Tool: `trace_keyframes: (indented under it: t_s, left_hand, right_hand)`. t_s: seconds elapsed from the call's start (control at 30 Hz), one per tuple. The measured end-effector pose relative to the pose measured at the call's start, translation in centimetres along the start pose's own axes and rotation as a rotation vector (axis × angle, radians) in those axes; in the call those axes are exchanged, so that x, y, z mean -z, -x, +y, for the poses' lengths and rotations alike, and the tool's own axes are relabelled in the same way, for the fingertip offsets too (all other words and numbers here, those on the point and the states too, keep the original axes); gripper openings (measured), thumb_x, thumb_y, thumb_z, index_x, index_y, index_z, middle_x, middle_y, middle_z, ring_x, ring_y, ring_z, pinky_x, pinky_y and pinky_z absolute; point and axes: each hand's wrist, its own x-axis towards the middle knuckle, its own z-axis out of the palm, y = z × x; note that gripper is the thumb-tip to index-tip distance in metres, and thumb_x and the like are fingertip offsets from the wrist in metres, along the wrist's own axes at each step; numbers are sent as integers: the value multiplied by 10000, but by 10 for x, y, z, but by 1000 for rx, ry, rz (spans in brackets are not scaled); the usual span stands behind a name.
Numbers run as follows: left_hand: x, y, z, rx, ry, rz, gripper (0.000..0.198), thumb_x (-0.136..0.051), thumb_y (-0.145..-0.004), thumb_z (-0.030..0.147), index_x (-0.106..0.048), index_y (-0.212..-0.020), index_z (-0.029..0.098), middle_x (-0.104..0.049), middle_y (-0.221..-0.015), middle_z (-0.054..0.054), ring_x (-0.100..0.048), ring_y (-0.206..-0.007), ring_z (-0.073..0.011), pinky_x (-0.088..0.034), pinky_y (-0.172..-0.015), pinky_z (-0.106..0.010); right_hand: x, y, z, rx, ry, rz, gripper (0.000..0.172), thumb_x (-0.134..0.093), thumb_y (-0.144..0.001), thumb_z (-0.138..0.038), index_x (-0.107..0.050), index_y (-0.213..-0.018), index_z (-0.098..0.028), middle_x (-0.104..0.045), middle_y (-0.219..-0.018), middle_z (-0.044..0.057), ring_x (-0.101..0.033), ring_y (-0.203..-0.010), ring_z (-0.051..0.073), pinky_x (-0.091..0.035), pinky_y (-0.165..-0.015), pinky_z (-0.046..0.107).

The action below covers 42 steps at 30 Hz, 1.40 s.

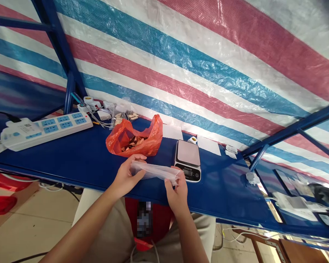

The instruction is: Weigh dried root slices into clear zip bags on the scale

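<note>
Clear bag (153,170) stretched flat between hands, just above near edge of counter (71,160). Fingers of left hand (127,175) pinch its left end; right hand (177,191) pinches right end. Orange bag (134,138) at 12 o'clock of left hand, near. Scale (188,160) at 1 o'clock of right hand, just beside. Power strip (44,129) at 10 o'clock, well apart.

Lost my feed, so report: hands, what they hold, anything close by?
Left hand, right hand: each pinching one end of clear plastic bag. Bag over blue table. Behind right hand, scale; behind left, orange bag.
</note>
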Motion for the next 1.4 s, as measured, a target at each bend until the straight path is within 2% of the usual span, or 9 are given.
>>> trace_keyframes:
  t_s: [0.2,0.37,0.53,0.67,0.8,0.97,1.07,1.2,1.4]
  left_hand:
    - [-1,0,-5,-56,-1,-10,535,-770,-768,355,-551,-1232,205,-716,-1040,-74,-701,-978,-227,-556,-826,-335]
    - [1,0,-11,10,-33,13,508,-800,-759,453,-625,-1166,204,-736,-992,-62,-712,-876,-219,-570,-778,-332]
    - [5,-3,-12,79,31,19,597,-845,-715,578,-663,-1130,190,-778,-1039,-80,-729,-917,-266,-594,-796,-369]
    - [6,-4,-7,115,106,-27,660,-876,-693,564,-648,-1175,175,-781,-1106,-106,-733,-943,-277,-596,-799,-372]
    - [5,-4,-4,138,140,-62,672,-879,-696,563,-644,-1195,178,-781,-1125,-119,-737,-952,-286,-600,-794,-380]
    - [4,-5,-8,94,112,-41,673,-879,-699,568,-656,-1190,165,-780,-1113,-114,-733,-980,-290,-596,-834,-396]
    - [5,-5,-10,79,107,-41,652,-869,-716,567,-658,-1191,173,-776,-1132,-111,-728,-1008,-291,-595,-849,-393]
    - [6,-3,-9,64,63,-48,621,-853,-738,552,-654,-1200,188,-776,-1113,-93,-727,-996,-282,-598,-858,-388]
    - [6,0,-14,3,-19,-20,523,-813,-785,529,-656,-1162,203,-762,-1059,-74,-724,-967,-260,-591,-869,-376]
  right_hand:
    - [-4,-1,-2,22,13,11,641,-702,-773,-282,-509,-1382,-221,-716,-1167,85,-724,-979,225,-595,-864,364]
    - [-9,1,4,2,-10,-13,469,-686,-840,-328,-558,-1277,-214,-728,-1102,83,-731,-925,209,-602,-862,361]
    - [-7,3,8,85,-170,114,661,-696,-917,-381,-378,-1475,-225,-626,-1379,183,-692,-1209,241,-566,-1017,413]
    - [-1,4,2,104,-173,-3,712,-663,-977,-393,-307,-1578,-254,-568,-1466,195,-678,-1225,232,-580,-992,398]
    - [4,-3,-4,156,-97,-59,607,-594,-1017,-417,-403,-1568,-249,-531,-1525,180,-646,-1271,245,-568,-1032,417]
    - [9,-11,-4,217,13,-39,612,-623,-986,-359,-452,-1560,-235,-515,-1558,164,-582,-1358,268,-583,-1011,399]
    - [10,-13,-5,210,49,-30,525,-619,-975,-342,-542,-1482,-227,-561,-1510,155,-612,-1311,270,-598,-971,388]
    - [9,-13,-6,186,44,-52,575,-604,-966,-310,-498,-1523,-217,-601,-1447,160,-683,-1156,231,-609,-918,360]
    - [8,-14,-3,300,181,31,428,-590,-966,-285,-621,-1386,-208,-647,-1404,157,-651,-1246,271,-566,-1002,425]
